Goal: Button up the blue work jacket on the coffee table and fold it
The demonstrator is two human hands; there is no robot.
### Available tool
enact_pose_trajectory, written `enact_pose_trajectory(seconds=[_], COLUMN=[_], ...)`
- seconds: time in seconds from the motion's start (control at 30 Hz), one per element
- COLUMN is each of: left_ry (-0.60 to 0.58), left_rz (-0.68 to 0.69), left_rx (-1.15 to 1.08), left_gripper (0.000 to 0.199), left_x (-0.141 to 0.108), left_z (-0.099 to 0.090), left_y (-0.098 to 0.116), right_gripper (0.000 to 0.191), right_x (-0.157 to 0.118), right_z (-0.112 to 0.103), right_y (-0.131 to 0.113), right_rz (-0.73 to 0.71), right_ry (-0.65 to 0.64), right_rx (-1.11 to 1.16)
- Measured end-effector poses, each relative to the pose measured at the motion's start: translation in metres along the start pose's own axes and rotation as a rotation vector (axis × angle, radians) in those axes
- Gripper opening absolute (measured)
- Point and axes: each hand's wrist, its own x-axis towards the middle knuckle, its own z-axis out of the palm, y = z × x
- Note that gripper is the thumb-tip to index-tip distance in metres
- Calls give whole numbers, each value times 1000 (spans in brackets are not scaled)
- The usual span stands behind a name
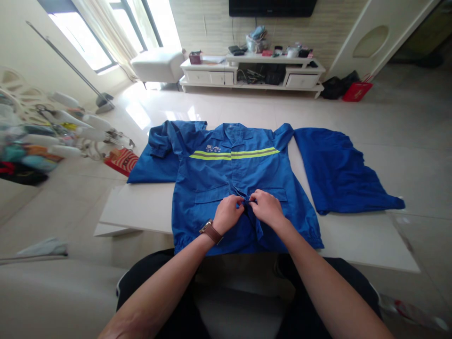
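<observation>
A blue work jacket [212, 174] lies front side up on a white table [134, 209], its collar at the far end and a yellow-green and grey stripe across the chest. My left hand [229, 213], with a brown-strapped watch on the wrist, pinches the front placket edge below the chest. Close beside it on the right, my right hand [266, 206] pinches the same placket, fingertips almost meeting the left ones. Below the hands the front edges hang slightly apart. The small fastening between the fingertips is too small to make out.
More blue cloth [339, 169] lies at the table's right, and another blue piece [151, 167] sits under the jacket's left side. A red striped bag [122, 161] stands beyond the left edge. A white TV cabinet [212, 76] is against the far wall.
</observation>
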Motion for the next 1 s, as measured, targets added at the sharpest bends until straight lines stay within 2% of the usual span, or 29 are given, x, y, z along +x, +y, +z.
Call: enact_pose_trajectory(seconds=[0.2,0.43,0.83,1.0], left_ry=[12,8,-49,-54], left_rz=[58,53,-10,-84], left_rx=[-6,24,-51,-121], left_gripper=[27,23,27,29], left_x=[2,1,4,7], left_z=[2,3,-3,-7], left_y=[-3,-4,-3,-2], right_gripper=[14,11,11,10], right_x=[0,1,4,5], right_z=[4,6,11,7], right_y=[-2,-6,-8,-5], right_rz=[-4,25,71,49], right_ry=[53,63,90,121], right_rx=[-29,-67,52,71])
